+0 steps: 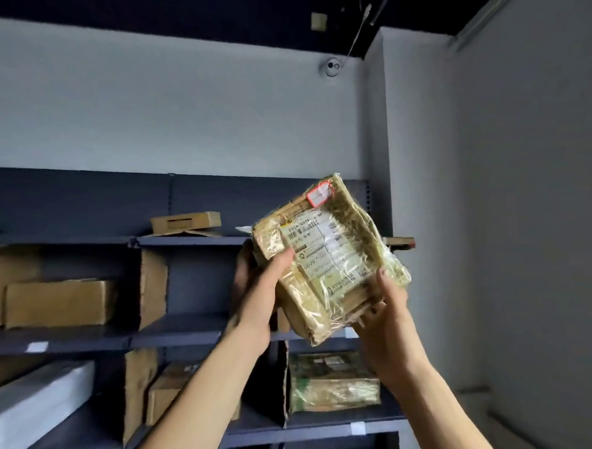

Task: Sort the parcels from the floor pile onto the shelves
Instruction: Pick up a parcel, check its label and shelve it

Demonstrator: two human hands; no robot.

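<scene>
- Left hand (257, 295): you are gripping the left edge of the parcel (327, 257), thumb across its front.
- Parcel: you are holding it raised before the shelves (176, 328), label facing you, probably for reading.
- Right hand (385, 322): you are clasping its lower right corner.

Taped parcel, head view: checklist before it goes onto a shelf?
1. Two-hand grip: left hand and right hand both hold the taped parcel: ok.
2. Shipping label faces the camera: ok.
3. Free spot: middle shelf shows bare surface right of the cardboard divider: ok.
4. Bay matching the label: shelf tags unreadable from here: cannot tell.
5. Room on the top shelf behind the flat carton: cannot tell.
</scene>
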